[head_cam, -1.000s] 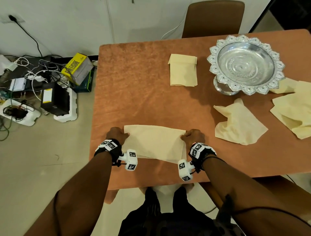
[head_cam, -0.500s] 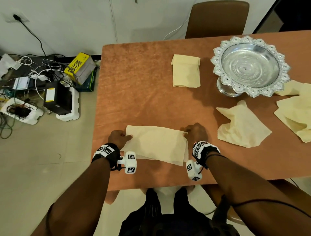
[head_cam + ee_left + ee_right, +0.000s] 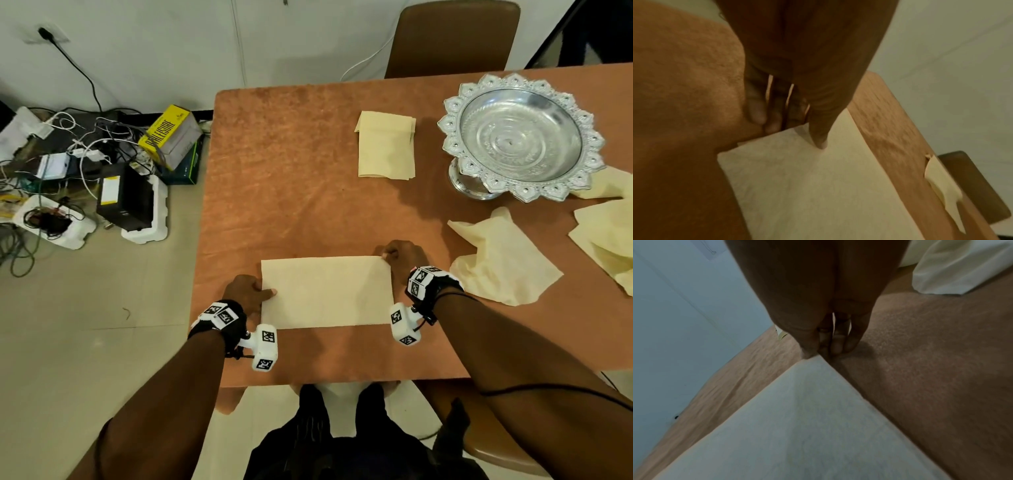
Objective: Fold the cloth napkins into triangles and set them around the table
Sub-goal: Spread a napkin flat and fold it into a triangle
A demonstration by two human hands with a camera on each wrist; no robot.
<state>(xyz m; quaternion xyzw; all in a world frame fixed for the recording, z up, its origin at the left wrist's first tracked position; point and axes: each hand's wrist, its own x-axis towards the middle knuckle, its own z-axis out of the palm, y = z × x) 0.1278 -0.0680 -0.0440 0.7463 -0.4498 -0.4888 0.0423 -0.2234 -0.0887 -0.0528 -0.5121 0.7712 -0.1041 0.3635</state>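
from the head view, a pale cream cloth napkin [image 3: 327, 293] lies flat as a smooth rectangle on the rust-brown, velvety table [image 3: 294, 178], stretched between the two hands. the left hand [image 3: 245, 291] holds its left edge, thumb on top of the cloth. the right hand [image 3: 404, 255] pinches the far right corner. beyond the right hand sits an embossed silver pedestal tray [image 3: 520, 137] with a scalloped rim, and just to that hand's right a rumpled loose napkin [image 3: 503, 258]. a folded napkin [image 3: 386, 145] lies well ahead of both hands.

in the left wrist view, the thumb tip presses down on the napkin [image 3: 818, 186] while curled fingers [image 3: 774, 113] tuck under its edge.

in the right wrist view, thumb and fingers [image 3: 838, 340], close together, nip the pointed corner of the soft, faintly textured napkin [image 3: 807, 426].
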